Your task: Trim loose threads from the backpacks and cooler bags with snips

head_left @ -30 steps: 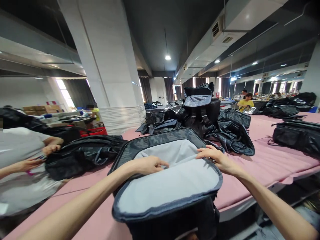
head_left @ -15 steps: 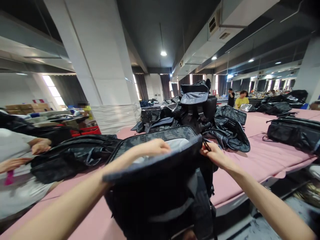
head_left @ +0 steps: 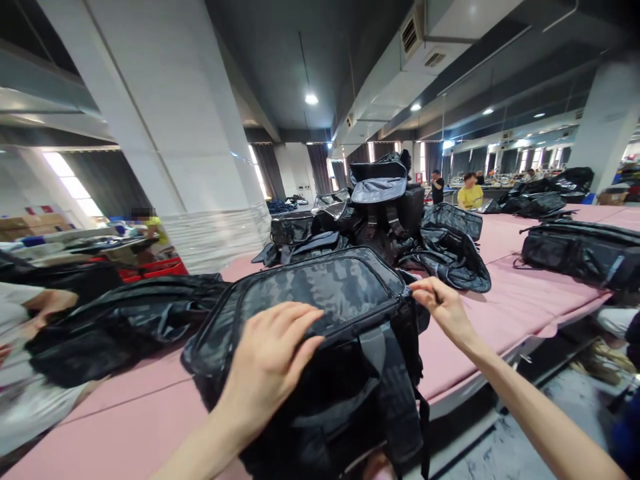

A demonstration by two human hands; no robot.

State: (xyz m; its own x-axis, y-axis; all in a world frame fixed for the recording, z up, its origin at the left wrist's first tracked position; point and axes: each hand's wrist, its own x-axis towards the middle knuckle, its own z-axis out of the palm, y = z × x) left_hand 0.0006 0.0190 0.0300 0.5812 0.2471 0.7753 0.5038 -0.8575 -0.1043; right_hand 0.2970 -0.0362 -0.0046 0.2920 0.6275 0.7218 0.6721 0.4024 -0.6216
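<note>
A black bag point(head_left: 335, 413) with a grey camouflage top panel point(head_left: 320, 287) stands upright in front of me on a pink-covered table. Its lid lies flat, and a dark zipper seam runs round the rim. My left hand point(head_left: 275, 347) is at the front edge of the top, thumb apart from the loosely bent fingers, with nothing in it. At the right corner of the lid my right hand point(head_left: 435, 297) pinches the zipper pull, which the fingertips mostly hide. A wide black strap point(head_left: 395, 393) hangs down the near side.
Several more black bags are piled behind mine, one with an open flap point(head_left: 379, 189). Another bag point(head_left: 125, 327) lies at left, beside a co-worker's arm point(head_left: 47, 303). At right lies one more bag point(head_left: 580, 253) on the pink table cover point(head_left: 505, 303). A pillar point(head_left: 165, 133) rises behind.
The raised rim of the bag's top has come down, so the pale inside no longer shows. My left hand has moved out of the opening onto the front edge. My right hand stays at the corner.
</note>
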